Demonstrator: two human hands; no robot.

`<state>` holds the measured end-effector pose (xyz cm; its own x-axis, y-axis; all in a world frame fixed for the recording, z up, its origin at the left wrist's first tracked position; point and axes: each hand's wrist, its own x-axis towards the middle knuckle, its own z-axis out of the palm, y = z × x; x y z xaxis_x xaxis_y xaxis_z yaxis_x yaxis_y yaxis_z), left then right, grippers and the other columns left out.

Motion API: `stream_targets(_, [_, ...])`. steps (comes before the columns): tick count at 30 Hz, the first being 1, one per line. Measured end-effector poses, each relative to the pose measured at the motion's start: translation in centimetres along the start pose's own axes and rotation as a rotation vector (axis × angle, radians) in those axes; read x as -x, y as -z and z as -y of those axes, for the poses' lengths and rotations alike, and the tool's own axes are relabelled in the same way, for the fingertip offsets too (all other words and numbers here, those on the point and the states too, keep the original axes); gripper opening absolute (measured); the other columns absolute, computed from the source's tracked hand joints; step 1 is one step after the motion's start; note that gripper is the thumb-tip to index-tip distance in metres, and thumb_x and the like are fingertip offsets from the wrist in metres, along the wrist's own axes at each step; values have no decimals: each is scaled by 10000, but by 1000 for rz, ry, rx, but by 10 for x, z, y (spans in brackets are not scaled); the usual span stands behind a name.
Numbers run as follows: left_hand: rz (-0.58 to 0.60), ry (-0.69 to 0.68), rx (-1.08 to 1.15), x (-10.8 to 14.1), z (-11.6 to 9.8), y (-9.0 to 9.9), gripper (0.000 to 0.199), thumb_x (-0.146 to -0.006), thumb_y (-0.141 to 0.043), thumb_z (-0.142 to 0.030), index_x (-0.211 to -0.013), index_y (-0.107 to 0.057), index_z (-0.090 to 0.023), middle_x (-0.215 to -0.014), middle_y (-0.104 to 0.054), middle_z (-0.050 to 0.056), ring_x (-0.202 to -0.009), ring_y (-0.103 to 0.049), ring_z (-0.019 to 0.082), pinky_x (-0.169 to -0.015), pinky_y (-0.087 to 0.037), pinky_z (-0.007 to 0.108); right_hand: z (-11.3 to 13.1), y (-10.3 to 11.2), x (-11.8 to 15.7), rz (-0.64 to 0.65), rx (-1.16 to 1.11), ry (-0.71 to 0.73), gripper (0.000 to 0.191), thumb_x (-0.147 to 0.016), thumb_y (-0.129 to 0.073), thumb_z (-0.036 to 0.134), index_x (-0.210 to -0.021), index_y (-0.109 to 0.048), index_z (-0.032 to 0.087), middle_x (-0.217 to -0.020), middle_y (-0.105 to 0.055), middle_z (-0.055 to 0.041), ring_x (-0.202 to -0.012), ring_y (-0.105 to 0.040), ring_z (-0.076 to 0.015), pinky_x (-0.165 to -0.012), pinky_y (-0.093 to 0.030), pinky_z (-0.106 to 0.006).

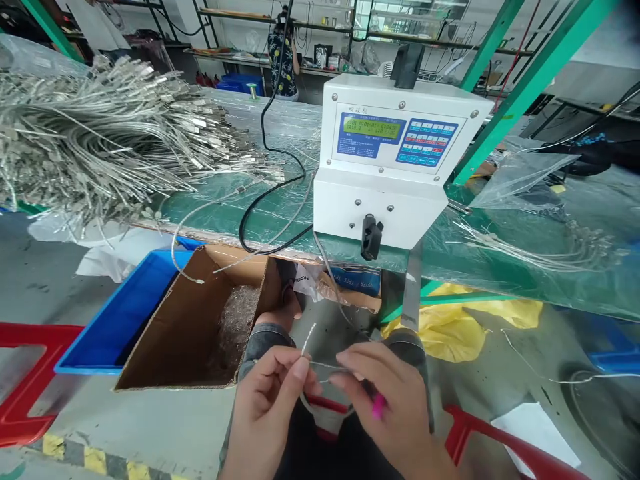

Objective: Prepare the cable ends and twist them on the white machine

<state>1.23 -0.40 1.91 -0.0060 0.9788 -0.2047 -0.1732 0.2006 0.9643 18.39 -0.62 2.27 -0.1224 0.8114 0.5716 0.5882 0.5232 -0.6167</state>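
Above my lap, my left hand (275, 393) pinches a thin whitish cable (309, 339) between thumb and fingers, its stripped, twisted-looking end sticking up past the fingertips. To the right, my right hand (383, 400) has its thumb and fingers drawn together on thin strands (325, 365) that run across from the left hand. Something small and bright pink (379, 405) shows at a finger of that hand; its kind is unclear. Beyond both hands, a white machine (383, 207) with a display and keypad stands on the bench, a black chuck-like head (371, 238) jutting from its front.
A big pile of cables (115, 133) covers the bench's left. A smaller bundle (540, 250) lies right. An open cardboard box (185, 333) and a blue bin (120, 313) stand left of my legs. Yellow plastic (450, 323) lies under the bench. A person (283, 57) is at the back.
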Motion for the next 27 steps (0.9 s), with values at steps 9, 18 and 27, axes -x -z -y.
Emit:
stream_targets(9, [34, -65, -59, 3, 1, -2, 147, -885, -677, -351, -843, -702, -213, -666, -706, -8, -636, -663, 151, -618, -539, 212, -2, -1, 3, 82, -40, -135, 148, -957, -518, 186, -819, -565, 212, -729, -629, 3, -619, -583, -120, -558, -406, -235])
stream_targets(18, [63, -115, -130, 5, 7, -4, 135, -911, -642, -337, -872, -699, -221, -675, -708, -1, -644, -665, 162, -616, -535, 221, -2, 0, 8, 77, -188, -466, 402, -1024, -407, 311, -635, -434, 210, -587, -462, 35, -541, -478, -107, -512, -358, -224])
stream_targets(27, [33, -7, -71, -6, 0, -1, 303, -852, -689, -463, -735, -673, -185, -592, -648, -3, -561, -599, 142, -575, -480, 230, -13, 5, 7, 23, 62, 133, 144, -966, -583, 250, -1099, -634, 229, -946, -751, -51, -779, -739, -151, -619, -570, -205])
